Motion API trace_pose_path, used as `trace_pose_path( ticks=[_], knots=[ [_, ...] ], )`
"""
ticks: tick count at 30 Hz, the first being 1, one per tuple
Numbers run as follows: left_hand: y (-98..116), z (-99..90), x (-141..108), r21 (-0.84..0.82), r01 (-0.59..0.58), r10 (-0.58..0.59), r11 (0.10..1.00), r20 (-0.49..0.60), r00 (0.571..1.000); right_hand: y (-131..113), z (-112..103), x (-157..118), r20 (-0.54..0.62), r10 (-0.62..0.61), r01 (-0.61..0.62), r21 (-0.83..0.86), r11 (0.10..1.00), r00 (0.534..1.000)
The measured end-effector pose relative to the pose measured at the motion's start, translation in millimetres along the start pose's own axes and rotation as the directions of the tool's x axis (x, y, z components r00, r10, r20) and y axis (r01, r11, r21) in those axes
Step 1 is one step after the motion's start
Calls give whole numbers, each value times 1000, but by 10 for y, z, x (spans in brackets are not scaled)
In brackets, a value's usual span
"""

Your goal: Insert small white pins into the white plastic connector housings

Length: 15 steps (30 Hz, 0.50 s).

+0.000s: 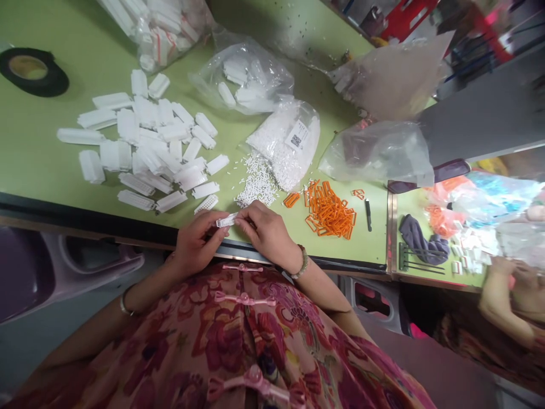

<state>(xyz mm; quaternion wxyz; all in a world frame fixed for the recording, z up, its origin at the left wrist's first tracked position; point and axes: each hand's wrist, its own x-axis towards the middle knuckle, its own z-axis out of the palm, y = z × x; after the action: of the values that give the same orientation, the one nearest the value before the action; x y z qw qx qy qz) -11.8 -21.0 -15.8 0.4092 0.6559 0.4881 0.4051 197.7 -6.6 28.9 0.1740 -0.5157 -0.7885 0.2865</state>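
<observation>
A table (25, 147) holds an illegible QR label (297, 138); left hand (198, 241) and right hand (269, 232) pinch a white piece (226, 220).

White casings (153, 158), orange frames (330, 213): dozens each; tape roll (55, 76): one.

Room left of white pieces (155, 156), pellets (256, 184) ahead
</observation>
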Motion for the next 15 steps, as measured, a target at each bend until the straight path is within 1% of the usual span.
trace_pose_path(
  ticks=[4, 7, 9, 10, 12, 15],
  knots=[
    [-5, -8, -3, 118, -72, 71, 990, 14, 997, -60, -30, -18, 32, 38, -35, -105, 994, 999],
    [-31, -3, -21, 139, -108, 105, 984, 28, 994, -115, -32, -35, 27, 72, -65, -193, 979, 997],
    [-51, 4, -32, 132, -127, 125, 983, 22, 992, -133, -20, -38, 22, 84, -77, -221, 972, 996],
    [-57, 7, -34, 128, -126, 124, 984, 22, 992, -130, -11, -36, 21, 86, -80, -218, 973, 996],
    [-60, 9, -32, 113, -89, 86, 990, 33, 996, -101, 10, -29, 18, 83, -79, -171, 982, 996],
    [-46, 7, -18, 15, 17, -18, 1000, 59, 998, -12, 46, -20, -16, 65, -65, -5, 998, 998]
  ],
)
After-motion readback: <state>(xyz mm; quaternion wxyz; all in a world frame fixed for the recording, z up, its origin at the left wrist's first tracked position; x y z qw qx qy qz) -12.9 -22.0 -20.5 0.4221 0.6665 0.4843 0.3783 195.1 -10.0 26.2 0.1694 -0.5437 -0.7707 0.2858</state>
